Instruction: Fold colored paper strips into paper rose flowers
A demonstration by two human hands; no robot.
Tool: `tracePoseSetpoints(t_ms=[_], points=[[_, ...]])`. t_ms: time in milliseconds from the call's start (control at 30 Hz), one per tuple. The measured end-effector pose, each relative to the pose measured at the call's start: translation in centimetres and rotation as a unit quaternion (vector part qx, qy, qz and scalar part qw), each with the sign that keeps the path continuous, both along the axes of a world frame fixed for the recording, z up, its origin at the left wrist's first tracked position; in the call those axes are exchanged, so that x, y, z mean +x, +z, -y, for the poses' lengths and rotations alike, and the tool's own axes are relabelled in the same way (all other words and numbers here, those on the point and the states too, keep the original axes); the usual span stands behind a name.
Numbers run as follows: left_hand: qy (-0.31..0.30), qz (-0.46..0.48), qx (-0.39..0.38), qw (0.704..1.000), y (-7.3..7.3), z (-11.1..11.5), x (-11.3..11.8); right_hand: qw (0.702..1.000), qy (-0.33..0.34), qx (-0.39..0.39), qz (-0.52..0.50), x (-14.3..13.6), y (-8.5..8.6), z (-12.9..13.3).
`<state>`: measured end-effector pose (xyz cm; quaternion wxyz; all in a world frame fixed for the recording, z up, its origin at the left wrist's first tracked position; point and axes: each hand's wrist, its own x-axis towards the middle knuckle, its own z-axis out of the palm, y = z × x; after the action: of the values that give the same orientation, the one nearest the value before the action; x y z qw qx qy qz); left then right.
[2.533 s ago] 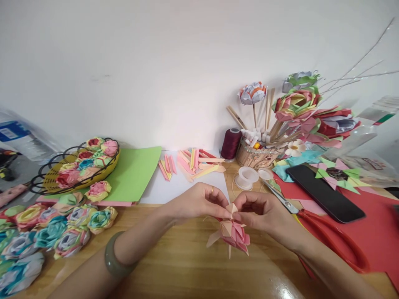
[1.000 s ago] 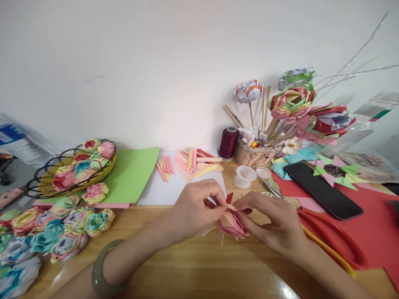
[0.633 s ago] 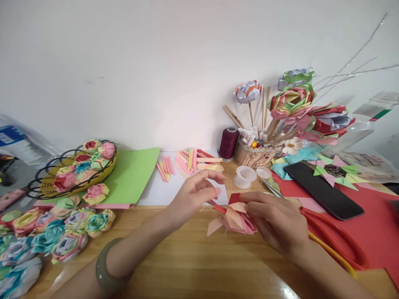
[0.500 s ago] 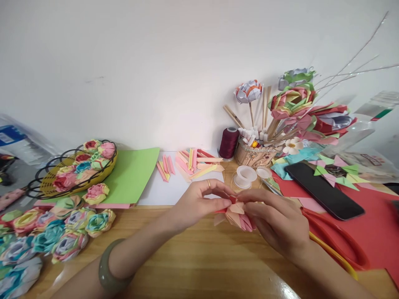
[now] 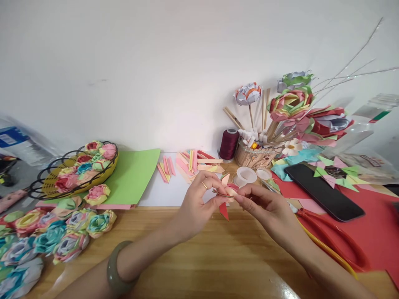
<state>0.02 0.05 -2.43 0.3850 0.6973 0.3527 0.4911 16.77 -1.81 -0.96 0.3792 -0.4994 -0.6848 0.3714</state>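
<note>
Above the wooden table (image 5: 174,270), left hand (image 5: 197,207) and right hand (image 5: 266,206) both pinch the paper flower (image 5: 230,192) narrowly.

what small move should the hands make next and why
Perhaps press the red flap up against the folded paper: it juts out below, while the left hand and right hand both pinch that paper.

The white wall (image 5: 174,83) is brightest mid-frame, dimmer toward the corners. Glare spots the tabletop (image 5: 174,265) near the bottom; soft shadow lies below the right hand (image 5: 268,207); outer edges look stretched.
</note>
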Motion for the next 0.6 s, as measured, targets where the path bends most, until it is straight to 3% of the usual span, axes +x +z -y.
tracePoseSetpoints(t_ms=[233,600], points=[[-0.023,0.071,-0.111,0.991,-0.87,0.15,0.44,0.999,0.005,-0.050,-0.016,0.00,-0.74,-0.04],[-0.048,0.091,-0.146,0.984,-0.78,0.04,0.14,0.995,-0.004,-0.076,-0.063,0.06,-0.91,0.07]])
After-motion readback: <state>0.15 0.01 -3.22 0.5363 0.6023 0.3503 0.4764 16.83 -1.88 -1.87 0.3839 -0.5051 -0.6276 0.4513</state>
